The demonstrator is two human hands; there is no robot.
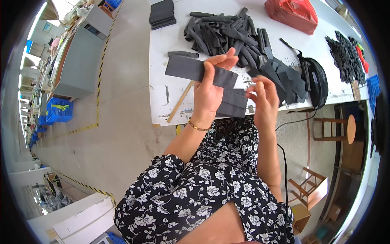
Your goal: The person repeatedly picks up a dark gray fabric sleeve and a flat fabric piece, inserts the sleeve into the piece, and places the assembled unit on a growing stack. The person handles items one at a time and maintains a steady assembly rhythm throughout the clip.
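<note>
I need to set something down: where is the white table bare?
Bare: the left strip between the dark stack and lone dark roll; the patch bordered by the red bag, rounded black object and far-right dark heap. Crowded: the middle, with dark rolls and flat pieces.

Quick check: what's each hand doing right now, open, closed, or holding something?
Left hand: closed, holding a dark strip between thumb and fingers.
Right hand: partly curled, nothing visible in its grip; fingertips blurred, so open or closed can't be told.
</note>
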